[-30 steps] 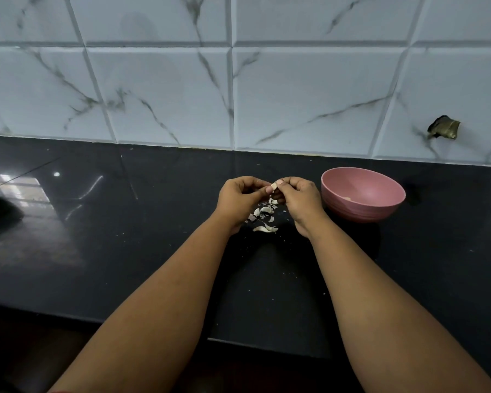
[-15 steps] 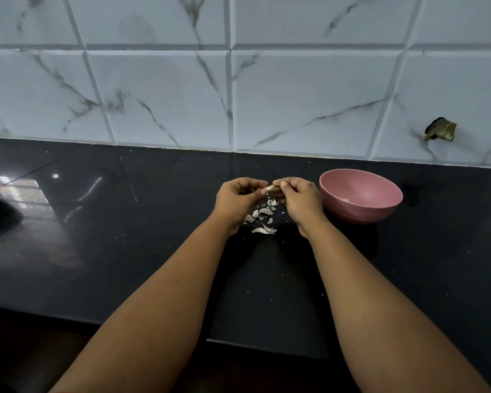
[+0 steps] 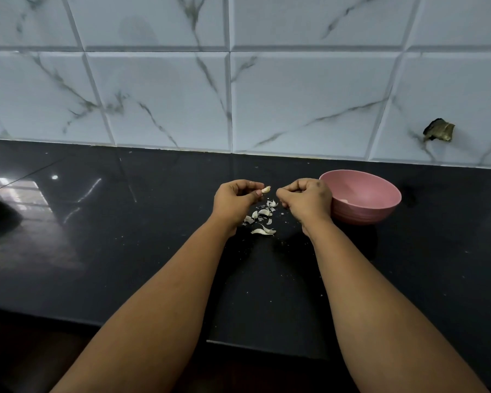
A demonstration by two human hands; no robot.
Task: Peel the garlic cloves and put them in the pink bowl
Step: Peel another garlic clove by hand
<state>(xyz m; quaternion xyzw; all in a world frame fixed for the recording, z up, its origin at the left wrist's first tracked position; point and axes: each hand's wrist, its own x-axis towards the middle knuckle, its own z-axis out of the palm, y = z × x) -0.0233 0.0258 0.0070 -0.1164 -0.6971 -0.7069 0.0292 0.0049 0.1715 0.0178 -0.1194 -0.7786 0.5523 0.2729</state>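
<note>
Hands that met over the clove half a second ago have drawn apart, and that is the change. The left hand (image 3: 236,198) now keeps the clove (image 3: 266,190) alone, its grip pinching the blunt end between thumb and forefinger. The clove juts from that pinch with its long axis lying roughly level and across the view, its narrower tip pointing right toward the other hand and, beyond it, the bowl. It looks pale and smooth, so I judge the skin mostly off, though any scrap left on the hidden side cannot be ruled out.

Below the gap between the hands, a scatter of peels (image 3: 262,219) lies on the desk (image 3: 125,251), about midway between its front edge and its back edge at the tiled wall.

The right hand (image 3: 306,198) has come away with its fingers curled in and thumb pressed to forefinger; whether a shred of skin is caught there is too small to tell.

The bowl (image 3: 391,194) stands just beside that hand, toward the back right of the desk, with something pale at its bottom, probably a clove already done.

Parting the hands suggests that the peeling of this clove is finished or nearly so, and the drop into the bowl is the likely next step.
</note>
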